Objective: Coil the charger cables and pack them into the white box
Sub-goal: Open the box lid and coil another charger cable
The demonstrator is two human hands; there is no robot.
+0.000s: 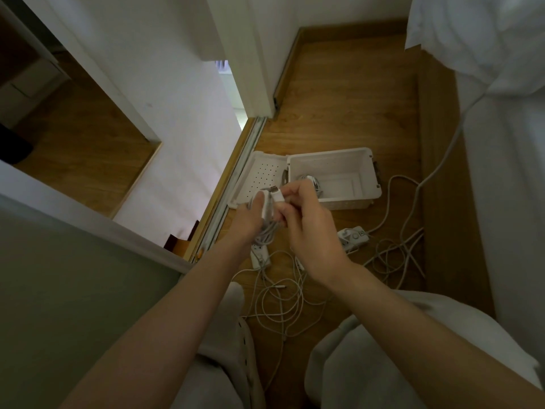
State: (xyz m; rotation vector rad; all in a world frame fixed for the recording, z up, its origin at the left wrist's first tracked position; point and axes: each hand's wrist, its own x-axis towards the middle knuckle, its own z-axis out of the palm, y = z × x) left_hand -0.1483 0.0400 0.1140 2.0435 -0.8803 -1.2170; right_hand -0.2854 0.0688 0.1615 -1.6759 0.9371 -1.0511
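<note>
White cable is gathered into a coiled bundle [267, 231] held above the wooden floor [339, 98], just near of the white box [365, 178]. In the head view, the left hand [247, 216] has its fingers curled round the loops of that bundle, while the right hand [309, 228] pinches the cable's plug end [275, 192] at the top of the coil, apparently finishing the last turn or tucking the end in. The box stands open, its perforated lid [265, 175] folded out to the left, and one coiled cable [311, 181] already lies in its near left corner; the rest of the inside looks bare. So I judge the task to be partly done: one cable packed, a second nearly coiled and not yet in the box. Plenty is left: loose thin cables [280, 299] sprawl on the floor between the person's knees, another tangle [392, 255] lies to the right, and two power strips [354, 237] rest among them, one half hidden under the hands.
</note>
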